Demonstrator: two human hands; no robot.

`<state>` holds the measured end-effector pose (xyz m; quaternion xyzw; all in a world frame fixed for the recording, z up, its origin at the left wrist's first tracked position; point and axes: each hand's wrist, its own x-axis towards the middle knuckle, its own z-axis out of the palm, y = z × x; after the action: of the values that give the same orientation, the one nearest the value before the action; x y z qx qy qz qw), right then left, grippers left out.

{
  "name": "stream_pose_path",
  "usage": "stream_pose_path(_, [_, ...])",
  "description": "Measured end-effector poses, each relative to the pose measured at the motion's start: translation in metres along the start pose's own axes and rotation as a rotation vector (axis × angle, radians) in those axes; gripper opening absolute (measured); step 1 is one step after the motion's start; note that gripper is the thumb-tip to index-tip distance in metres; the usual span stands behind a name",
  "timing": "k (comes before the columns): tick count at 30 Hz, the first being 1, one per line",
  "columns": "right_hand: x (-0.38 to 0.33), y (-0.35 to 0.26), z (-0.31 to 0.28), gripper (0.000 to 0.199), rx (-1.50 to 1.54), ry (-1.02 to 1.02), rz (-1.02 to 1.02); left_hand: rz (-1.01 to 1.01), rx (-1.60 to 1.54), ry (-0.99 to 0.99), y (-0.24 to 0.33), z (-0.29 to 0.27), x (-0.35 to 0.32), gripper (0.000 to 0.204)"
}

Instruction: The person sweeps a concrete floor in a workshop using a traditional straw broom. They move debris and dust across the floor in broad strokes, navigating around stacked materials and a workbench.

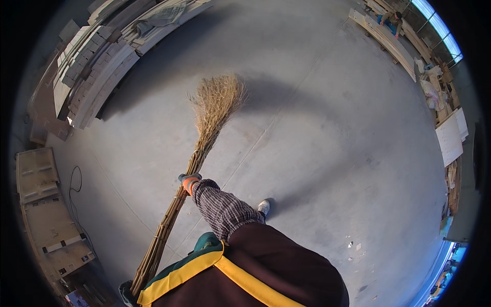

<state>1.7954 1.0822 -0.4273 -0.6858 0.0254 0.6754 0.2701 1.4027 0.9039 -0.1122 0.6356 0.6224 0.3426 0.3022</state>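
Note:
A long twig broom [204, 133] slants across the grey concrete floor [317, 133], its bushy head [217, 100] resting on the floor ahead of me. My right hand [189, 182], in an orange glove at the end of a checked sleeve, grips the bundled shaft about halfway along. At the lower edge my left hand [125, 292], in a dark glove and partly cut off, holds the shaft's near end. My white shoe [263, 206] shows just right of the sleeve.
Stacked boards and panels [102, 61] lie at the upper left. Dusty flat units [46, 215] and a loose cable [74, 181] line the left side. More boards and bags [434, 87] run along the right wall, where another person [391, 20] works far off.

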Motion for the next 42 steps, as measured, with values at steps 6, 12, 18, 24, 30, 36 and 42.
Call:
stream_pose_path(6, [0.035,0.026,-0.031,0.025,0.229,0.117,0.091,0.115,0.151,-0.127,0.053,0.048,0.087,0.028])
stream_pose_path(12, [0.059,0.026,-0.03,0.031,0.463,0.252,0.204,0.399,0.269,-0.385,0.078,0.092,0.262,0.027])
stream_pose_path(18, [0.073,0.042,-0.065,0.038,0.707,0.387,0.259,0.8,0.226,-0.715,0.081,0.177,0.38,0.023])
stream_pose_path(24, [0.084,0.084,-0.106,0.045,0.827,0.496,0.344,0.995,0.048,-0.911,0.104,0.273,0.43,0.016])
stream_pose_path(30, [0.118,0.143,-0.124,0.053,0.98,0.567,0.381,0.45,-0.15,-1.067,0.084,0.331,0.433,0.038])
stream_pose_path(36, [0.09,0.188,-0.151,0.057,1.582,0.533,0.238,0.509,-0.237,-1.096,0.075,0.355,0.394,0.032])
stream_pose_path(42, [0.017,0.135,-0.18,0.031,1.846,0.537,-0.126,0.493,-0.414,-1.007,0.073,0.346,0.399,0.025])
